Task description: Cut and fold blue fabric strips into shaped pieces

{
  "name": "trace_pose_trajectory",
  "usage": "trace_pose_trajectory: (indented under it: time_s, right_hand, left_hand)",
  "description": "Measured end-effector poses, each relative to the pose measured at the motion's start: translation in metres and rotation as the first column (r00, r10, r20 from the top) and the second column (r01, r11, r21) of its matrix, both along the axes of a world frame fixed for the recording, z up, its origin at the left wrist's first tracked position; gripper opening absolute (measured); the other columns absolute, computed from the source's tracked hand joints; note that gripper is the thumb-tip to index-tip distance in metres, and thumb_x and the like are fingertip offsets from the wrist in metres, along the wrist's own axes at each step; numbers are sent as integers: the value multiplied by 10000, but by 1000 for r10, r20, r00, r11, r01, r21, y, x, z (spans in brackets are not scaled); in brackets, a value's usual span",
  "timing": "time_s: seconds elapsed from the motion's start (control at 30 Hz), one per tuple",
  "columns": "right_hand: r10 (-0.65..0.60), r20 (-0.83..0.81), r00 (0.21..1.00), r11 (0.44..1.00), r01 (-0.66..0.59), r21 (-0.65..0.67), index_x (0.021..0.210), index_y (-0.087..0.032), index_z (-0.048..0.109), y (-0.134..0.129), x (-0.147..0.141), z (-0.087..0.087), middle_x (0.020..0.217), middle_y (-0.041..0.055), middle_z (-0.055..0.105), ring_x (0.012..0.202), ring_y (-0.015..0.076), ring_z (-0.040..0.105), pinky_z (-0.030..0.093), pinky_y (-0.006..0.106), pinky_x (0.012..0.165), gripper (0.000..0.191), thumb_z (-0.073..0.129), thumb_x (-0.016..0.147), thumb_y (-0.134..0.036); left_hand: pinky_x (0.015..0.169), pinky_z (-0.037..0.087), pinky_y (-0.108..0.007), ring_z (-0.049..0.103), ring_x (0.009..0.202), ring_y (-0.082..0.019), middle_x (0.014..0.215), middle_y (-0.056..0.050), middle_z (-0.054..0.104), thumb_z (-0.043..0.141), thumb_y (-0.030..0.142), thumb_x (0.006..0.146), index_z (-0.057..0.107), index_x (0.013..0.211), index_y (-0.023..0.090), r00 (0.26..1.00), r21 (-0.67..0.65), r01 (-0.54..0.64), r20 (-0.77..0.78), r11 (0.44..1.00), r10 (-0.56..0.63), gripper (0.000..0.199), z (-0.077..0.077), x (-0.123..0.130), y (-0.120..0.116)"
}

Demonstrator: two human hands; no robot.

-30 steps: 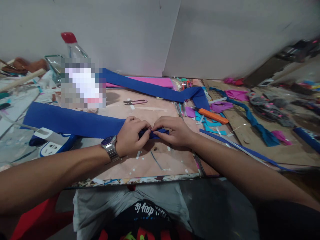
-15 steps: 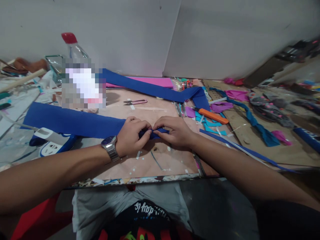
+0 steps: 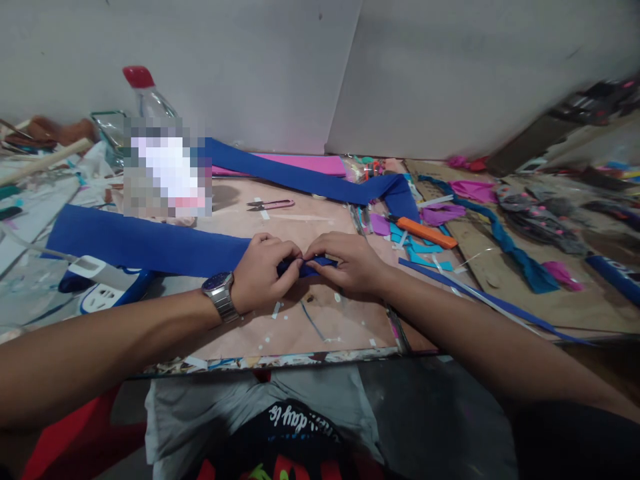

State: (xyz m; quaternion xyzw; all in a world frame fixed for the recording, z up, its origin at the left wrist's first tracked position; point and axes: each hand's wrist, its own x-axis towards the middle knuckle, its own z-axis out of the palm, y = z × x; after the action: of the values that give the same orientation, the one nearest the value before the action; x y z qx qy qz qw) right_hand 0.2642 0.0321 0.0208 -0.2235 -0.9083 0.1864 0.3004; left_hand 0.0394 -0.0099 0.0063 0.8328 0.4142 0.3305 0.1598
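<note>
A wide blue fabric strip (image 3: 150, 240) lies across the left of the table and runs under my left hand (image 3: 267, 270). That hand, with a metal watch (image 3: 220, 293) on its wrist, pinches the strip's bunched right end between thumb and forefinger. My right hand (image 3: 347, 263) pinches the same end from the other side, its fingertips touching those of the left. The fabric looks folded or rolled between the fingers; its exact shape is partly hidden. Beyond the hands lie small thread snips (image 3: 270, 205).
Another blue strip (image 3: 300, 177) runs along the back over a pink sheet (image 3: 300, 163). To the right are an orange utility knife (image 3: 425, 233), fabric scraps and a narrow blue strip (image 3: 480, 293). A white plug and power strip (image 3: 103, 299) sit at left, below a red-capped bottle (image 3: 139, 77).
Hardly anything differs. Both hands keep their pinch on the blue fabric in the same place, with only a tiny shift of the fingertips.
</note>
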Motion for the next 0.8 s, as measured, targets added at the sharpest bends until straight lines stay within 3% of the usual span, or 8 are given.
trace_pose_trajectory:
  time_s: [0.8]
  right_hand:
    - [5, 2, 1000, 999, -5, -46, 982, -193, 703, 1, 0, 0, 930, 49, 745, 844, 181, 686, 516, 305, 789, 69, 655, 972, -240]
  left_hand:
    - [936, 399, -444, 636, 793, -196, 846, -14, 741, 511, 298, 1008, 660, 921, 200, 1000, 11, 12, 0, 1000, -12, 199, -1, 0, 0]
